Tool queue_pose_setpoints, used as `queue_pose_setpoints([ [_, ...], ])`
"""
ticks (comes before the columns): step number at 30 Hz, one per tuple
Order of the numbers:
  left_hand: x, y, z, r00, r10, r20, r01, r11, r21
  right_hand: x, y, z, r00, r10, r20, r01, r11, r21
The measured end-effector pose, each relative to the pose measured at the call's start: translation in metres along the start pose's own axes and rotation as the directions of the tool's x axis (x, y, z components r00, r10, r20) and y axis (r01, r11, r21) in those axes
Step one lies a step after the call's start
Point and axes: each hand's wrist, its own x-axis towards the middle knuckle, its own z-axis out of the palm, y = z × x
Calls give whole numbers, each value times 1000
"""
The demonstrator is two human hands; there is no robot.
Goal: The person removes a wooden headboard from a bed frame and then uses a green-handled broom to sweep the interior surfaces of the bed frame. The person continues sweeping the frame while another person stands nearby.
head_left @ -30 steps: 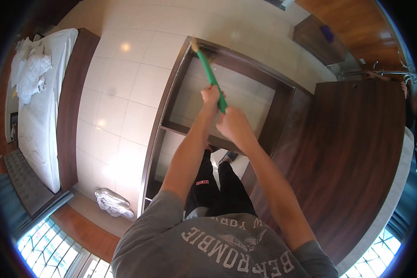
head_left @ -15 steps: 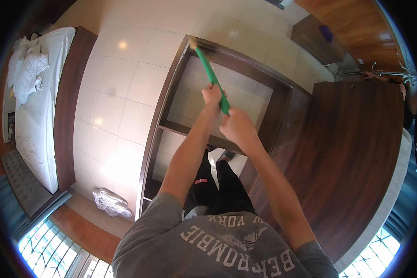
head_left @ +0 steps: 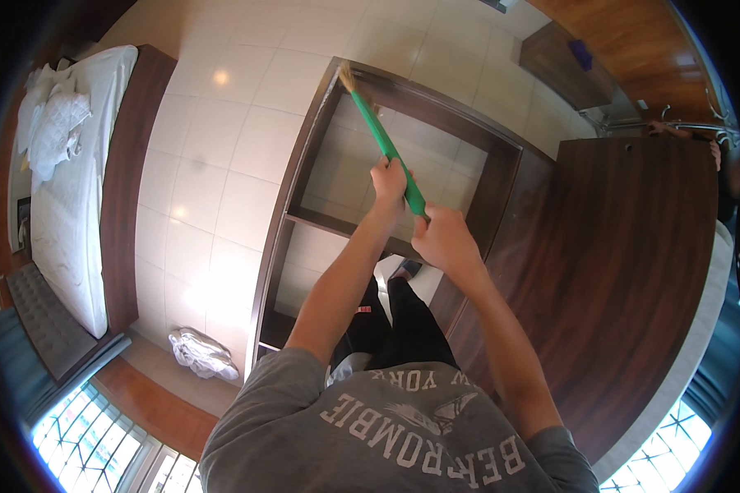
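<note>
My left hand (head_left: 391,181) is wrapped around the middle of a green-handled broom (head_left: 374,122). My right hand (head_left: 446,238) closes on the near end of the same handle. The broom slants away to the far left, and its tan bristles meet the far left corner of a dark brown wooden bed frame (head_left: 302,156). Floor tiles show through the open bays of this frame, split by a crosspiece (head_left: 337,230). My legs stand inside the nearer bay.
A large dark brown panel (head_left: 625,271) lies on the right, with another person's arm (head_left: 670,131) at its far edge. On the left stands a bed with a white mattress (head_left: 70,238). Crumpled whitish plastic (head_left: 203,353) rests on the floor. A wooden cabinet (head_left: 563,70) is at far right.
Both hands have shifted slightly right and nearer to me, still gripping the broom. Its bristles remain by the frame's far left corner. The view has moved a little.
</note>
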Motion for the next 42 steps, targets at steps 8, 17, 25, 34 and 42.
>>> queue_pose_setpoints([
  [8, -15, -19, -30, 994, -95, 44, 96, 995, -9, -23, 14, -13, 982, 98, 159, -98, 995, -10],
  [17, -50, -55, -26, 847, -525, 91, 509, 746, -429, -104, 4, -72, 970, 18, 241, 82, 913, -399],
  [25, -78, -55, -8, 805, -544, 235, 535, 494, -686, -96, -32, -126, 938, 96, 334, -18, 973, -230],
  [34, -115, -1, -24, 830, -554, 55, 404, 531, -745, -91, -59, -130, 933, -61, 356, 154, 958, -242],
  [42, 0, -24, -35, 844, -535, 26, 383, 569, -727, -24, -31, -66, 944, -16, 329, 152, 907, -393],
])
